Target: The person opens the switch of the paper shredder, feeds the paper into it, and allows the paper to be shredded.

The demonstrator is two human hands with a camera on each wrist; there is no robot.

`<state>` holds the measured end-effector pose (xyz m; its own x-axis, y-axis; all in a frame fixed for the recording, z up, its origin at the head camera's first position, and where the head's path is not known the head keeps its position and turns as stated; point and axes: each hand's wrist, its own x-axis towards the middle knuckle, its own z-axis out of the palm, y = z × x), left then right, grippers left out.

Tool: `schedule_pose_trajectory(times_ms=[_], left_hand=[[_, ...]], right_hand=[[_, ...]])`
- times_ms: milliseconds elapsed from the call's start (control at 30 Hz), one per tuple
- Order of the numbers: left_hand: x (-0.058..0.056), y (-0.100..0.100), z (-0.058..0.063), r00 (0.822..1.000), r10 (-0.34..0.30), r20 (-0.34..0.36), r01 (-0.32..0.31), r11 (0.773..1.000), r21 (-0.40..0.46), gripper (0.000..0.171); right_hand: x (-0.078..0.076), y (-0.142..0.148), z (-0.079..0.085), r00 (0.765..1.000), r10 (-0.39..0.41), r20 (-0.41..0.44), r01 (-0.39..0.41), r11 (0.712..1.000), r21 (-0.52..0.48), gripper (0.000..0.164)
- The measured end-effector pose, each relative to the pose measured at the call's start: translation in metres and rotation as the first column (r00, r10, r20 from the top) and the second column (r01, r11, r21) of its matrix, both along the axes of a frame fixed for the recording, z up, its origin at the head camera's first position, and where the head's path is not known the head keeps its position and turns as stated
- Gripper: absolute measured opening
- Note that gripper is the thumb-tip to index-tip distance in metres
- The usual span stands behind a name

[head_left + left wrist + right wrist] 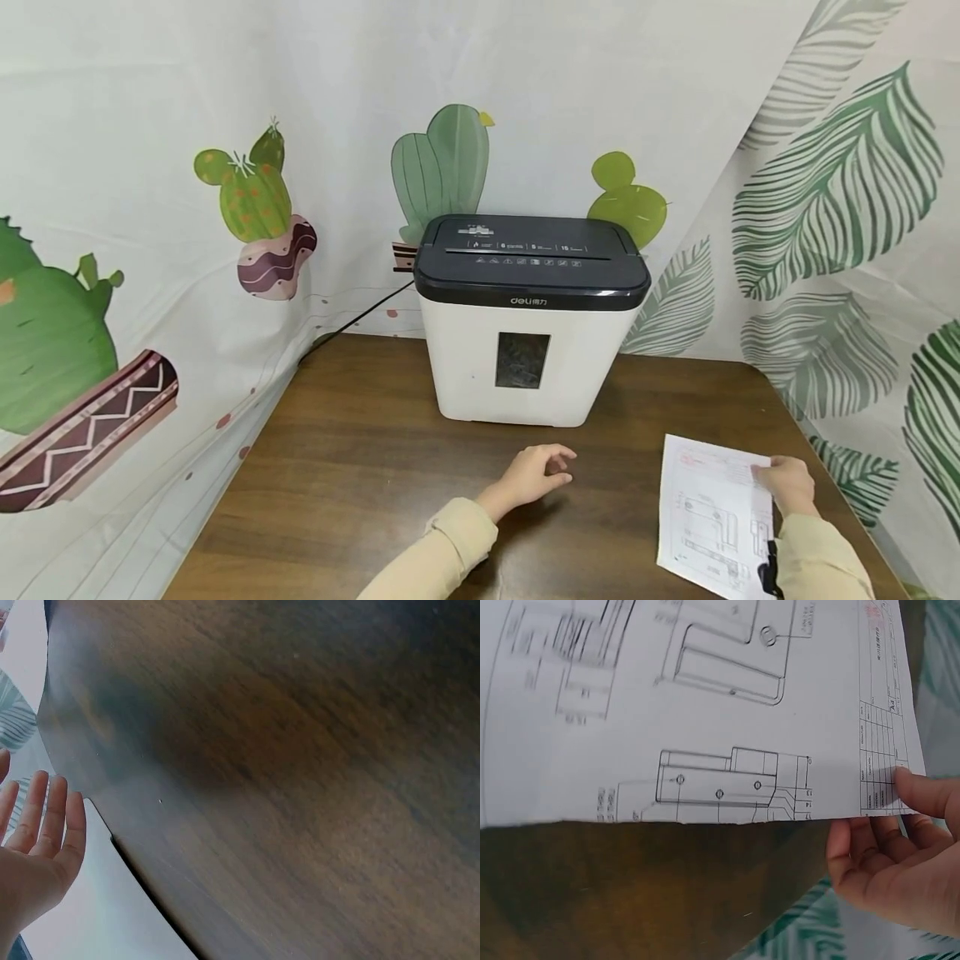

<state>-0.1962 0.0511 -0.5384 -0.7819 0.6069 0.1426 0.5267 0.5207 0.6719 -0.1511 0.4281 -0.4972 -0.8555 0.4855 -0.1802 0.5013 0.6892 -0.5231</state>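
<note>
My right hand (789,485) pinches one edge of a white sheet of paper (701,508) at the right of the table. Its thumb lies on the printed face and its fingers are behind the sheet, as the right wrist view shows. Line drawings and a red mark are printed on the paper (720,727). Holding nothing, my left hand (531,477) hovers in front of the shredder with loosely bent fingers. The paper shredder (465,358) stands upright at the back, with a white bin, a dark top with a narrow slot, and a small dark window.
The brown wooden table (337,467) carries the shredder near its back edge. A black cord (360,318) runs from the shredder leftwards over the table's back left corner. White cloth (337,83) printed with cacti and leaves hangs behind and along both sides.
</note>
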Motion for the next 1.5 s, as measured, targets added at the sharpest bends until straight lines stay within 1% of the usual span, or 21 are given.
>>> schedule_pose_trajectory(times_ms=[167,233,300,367,467,533,700,800,867,967,1067,1167,1267,1333,1400,1500], left_hand=[[-0.004,-0.001,0.001,1.0,0.013,-0.009,-0.013,1.0,0.003,0.03],[-0.006,-0.001,0.003,1.0,0.016,-0.006,-0.016,1.0,0.007,0.032],[-0.007,-0.001,0.004,1.0,0.022,-0.008,-0.022,1.0,0.01,0.034],[-0.008,-0.001,0.006,1.0,0.029,-0.011,-0.029,1.0,0.012,0.036],[-0.009,-0.002,0.009,0.999,0.043,-0.009,-0.043,0.999,0.017,0.039],[-0.01,-0.003,0.01,0.998,0.055,-0.014,-0.054,0.998,0.018,0.042],[-0.013,-0.004,0.016,0.996,0.089,-0.02,-0.088,0.996,0.031,0.05],[-0.016,-0.003,0.023,0.994,0.105,-0.014,-0.103,0.992,0.067,0.055],[-0.017,-0.001,0.029,0.993,0.114,-0.004,-0.113,0.989,0.099,0.058],[-0.016,0.004,0.037,0.994,0.107,0.021,-0.109,0.981,0.162,0.062],[-0.014,0.008,0.045,0.993,0.094,0.066,-0.106,0.972,0.208,0.062],[-0.013,0.011,0.049,0.99,0.099,0.096,-0.118,0.969,0.217,0.059],[-0.013,0.012,0.05,0.987,0.101,0.128,-0.129,0.965,0.23,0.054],[-0.013,0.012,0.049,0.981,0.082,0.174,-0.127,0.956,0.266,0.048],[-0.013,0.011,0.048,0.975,0.052,0.216,-0.12,0.941,0.316,0.04],[-0.012,0.01,0.045,0.97,0.013,0.244,-0.106,0.922,0.372,0.027]], right_hand=[[-0.016,-0.013,0.011,0.993,0.095,-0.068,-0.093,0.995,0.027,0.043],[-0.022,-0.02,0.018,0.985,0.146,-0.091,-0.144,0.989,0.03,0.04],[-0.027,-0.029,0.025,0.969,0.213,-0.125,-0.209,0.977,0.041,0.037],[-0.032,-0.037,0.033,0.946,0.284,-0.158,-0.278,0.959,0.059,0.032],[-0.036,-0.054,0.044,0.906,0.37,-0.203,-0.357,0.929,0.101,0.026],[-0.039,-0.066,0.052,0.88,0.416,-0.229,-0.399,0.909,0.118,0.022],[-0.042,-0.1,0.069,0.803,0.514,-0.303,-0.485,0.858,0.169,0.011],[-0.042,-0.12,0.079,0.76,0.559,-0.331,-0.521,0.829,0.202,0.005],[-0.041,-0.134,0.084,0.736,0.586,-0.34,-0.546,0.81,0.215,0.004],[-0.04,-0.152,0.091,0.707,0.62,-0.338,-0.579,0.783,0.226,0.005],[-0.037,-0.17,0.096,0.678,0.656,-0.33,-0.61,0.754,0.244,0.005],[-0.034,-0.185,0.098,0.649,0.688,-0.325,-0.637,0.725,0.261,0.005],[-0.032,-0.198,0.1,0.626,0.71,-0.324,-0.663,0.702,0.259,0.006],[-0.031,-0.204,0.1,0.611,0.723,-0.323,-0.681,0.688,0.252,0.006],[-0.03,-0.21,0.1,0.591,0.74,-0.32,-0.703,0.667,0.245,0.006],[-0.03,-0.216,0.099,0.559,0.764,-0.323,-0.73,0.638,0.246,0.004]])
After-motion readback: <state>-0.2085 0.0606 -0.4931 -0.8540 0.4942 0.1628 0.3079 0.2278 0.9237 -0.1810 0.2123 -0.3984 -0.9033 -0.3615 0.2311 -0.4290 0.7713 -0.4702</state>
